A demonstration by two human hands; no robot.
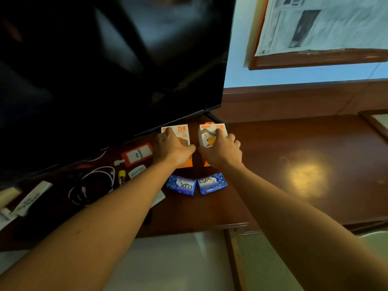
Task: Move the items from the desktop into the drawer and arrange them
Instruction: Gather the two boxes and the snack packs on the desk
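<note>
Charger boxes (182, 132), lower halves hidden under left hand (171, 149) and right hand (222, 151), fingers curled round each.

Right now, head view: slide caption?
Left hand and right hand each grasp a charger box behind two soaps.
</note>
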